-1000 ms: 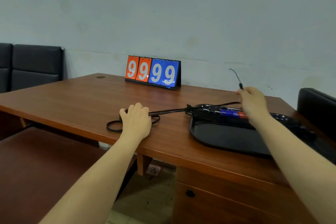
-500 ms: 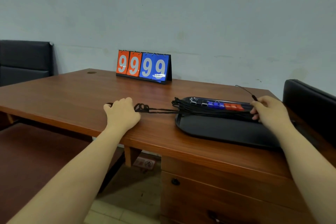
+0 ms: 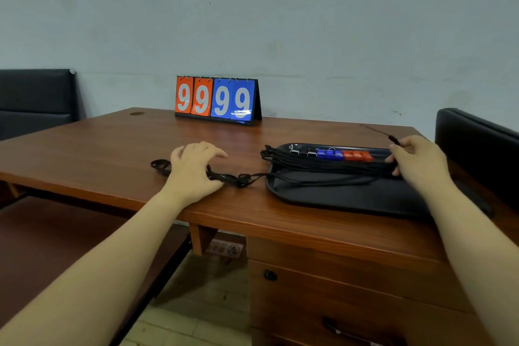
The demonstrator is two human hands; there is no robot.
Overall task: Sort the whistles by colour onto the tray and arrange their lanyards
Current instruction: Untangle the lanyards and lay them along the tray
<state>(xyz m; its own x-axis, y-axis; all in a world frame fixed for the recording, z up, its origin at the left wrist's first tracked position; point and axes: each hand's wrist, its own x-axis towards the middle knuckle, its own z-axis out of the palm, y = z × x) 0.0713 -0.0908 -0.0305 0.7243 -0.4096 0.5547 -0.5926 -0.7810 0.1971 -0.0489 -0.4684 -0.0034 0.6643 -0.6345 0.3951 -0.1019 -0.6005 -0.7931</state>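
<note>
A black tray (image 3: 337, 195) lies on the right of the wooden desk. Along its far rim sit black whistles (image 3: 302, 152), blue whistles (image 3: 329, 153) and red whistles (image 3: 357, 155) in a row. A bundle of black lanyards (image 3: 323, 167) runs across the tray and off its left edge onto the desk. My left hand (image 3: 193, 167) rests on the looped lanyard ends (image 3: 233, 178), fingers spread. My right hand (image 3: 412, 159) pinches the lanyards at the tray's right end, one cord tip (image 3: 391, 137) sticking up behind it.
A flip scoreboard (image 3: 217, 100) reading 9 9 9 9 stands at the desk's back edge by the wall. Black chairs stand at the left (image 3: 36, 98) and right (image 3: 477, 146). Desk drawers (image 3: 323, 289) are below the front edge.
My right hand came down from above the whistles to the tray's right end, drawing the lanyards along the tray. My left fingers opened over the loops. The camera view shifted.
</note>
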